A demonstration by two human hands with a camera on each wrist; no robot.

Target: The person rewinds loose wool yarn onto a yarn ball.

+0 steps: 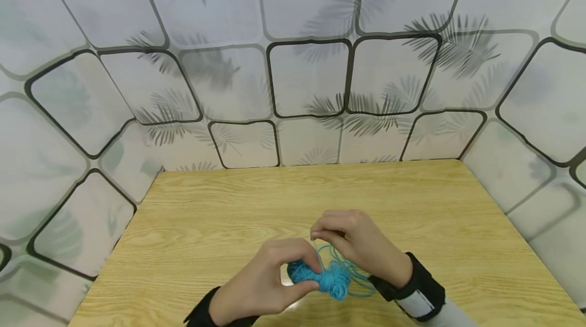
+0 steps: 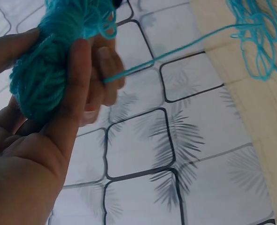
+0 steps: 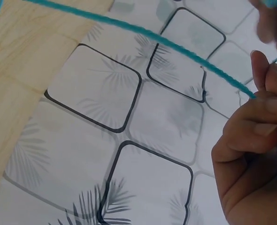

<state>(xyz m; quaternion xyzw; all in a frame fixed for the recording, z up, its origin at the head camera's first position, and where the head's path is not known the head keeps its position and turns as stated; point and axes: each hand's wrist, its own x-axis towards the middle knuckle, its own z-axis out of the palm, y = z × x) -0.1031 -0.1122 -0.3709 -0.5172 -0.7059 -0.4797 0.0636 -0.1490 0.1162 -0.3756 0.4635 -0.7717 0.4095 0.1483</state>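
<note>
At lower centre, a person's left hand pinches a blue yarn bundle; the right hand pinches a strand, apparently winding. The next turn likely calls for steady tension.

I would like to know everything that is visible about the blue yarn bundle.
The blue yarn bundle is soft-looking and made of many gathered strands, narrowed near its middle, with a rounded, loopy end. It lies between the thumb and fingers of the left hand, over the wood-grained table. Loose loops of the same colour rest on the table, and a twisted strand runs from them to the right hand, which pinches it.
</note>
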